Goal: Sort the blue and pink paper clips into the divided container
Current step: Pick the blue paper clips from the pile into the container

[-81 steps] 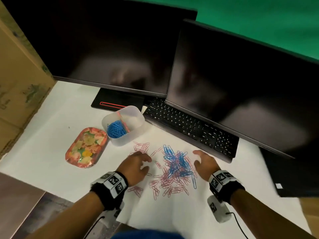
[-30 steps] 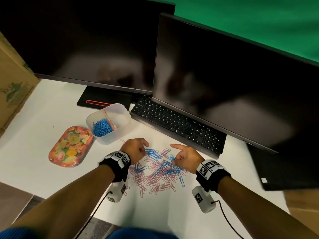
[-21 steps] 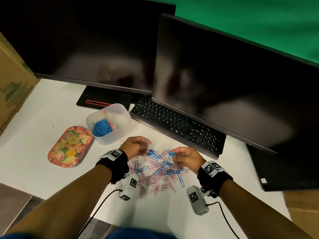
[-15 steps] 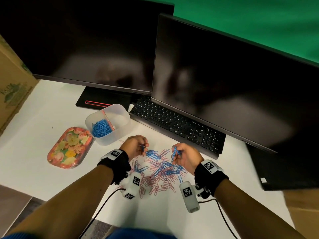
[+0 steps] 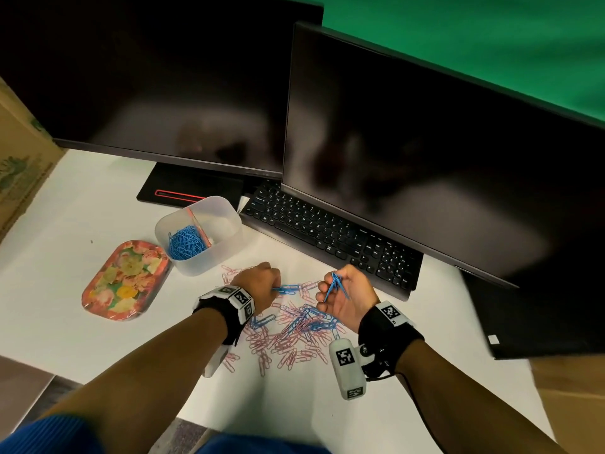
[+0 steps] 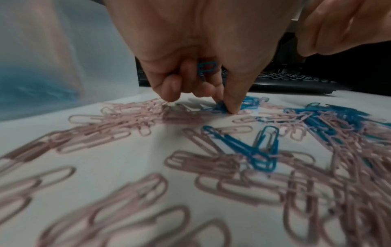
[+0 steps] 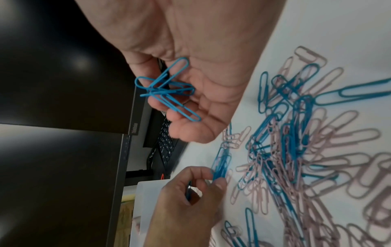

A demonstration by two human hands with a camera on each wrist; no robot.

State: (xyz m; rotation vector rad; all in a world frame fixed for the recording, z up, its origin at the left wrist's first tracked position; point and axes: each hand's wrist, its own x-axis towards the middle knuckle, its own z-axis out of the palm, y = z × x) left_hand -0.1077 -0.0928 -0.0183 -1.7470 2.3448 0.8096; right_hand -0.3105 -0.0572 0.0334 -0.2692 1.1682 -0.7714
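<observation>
A mixed pile of pink and blue paper clips [image 5: 294, 326] lies on the white table. My left hand [image 5: 273, 288] reaches down at the pile's far left edge. Its thumb and forefinger pinch blue clips [image 6: 222, 106] on the table, and its curled fingers hold another blue clip [image 6: 206, 67]. My right hand [image 5: 327, 290] hovers above the pile's far side, turned palm inward, its fingers curled round several blue clips [image 7: 167, 90]. The clear divided container [image 5: 226, 211] stands behind the left hand, with blue clips [image 5: 185, 244] in its left compartment.
A floral tray [image 5: 126, 280] lies left of the container. A black keyboard [image 5: 330, 237] and two dark monitors [image 5: 425, 152] stand close behind the pile. A cardboard box [image 5: 19, 165] borders the table's left side.
My right hand has lifted off the pile and turned over with blue clips in its fingers. My left hand has dropped back onto the pile and pinches more blue clips.
</observation>
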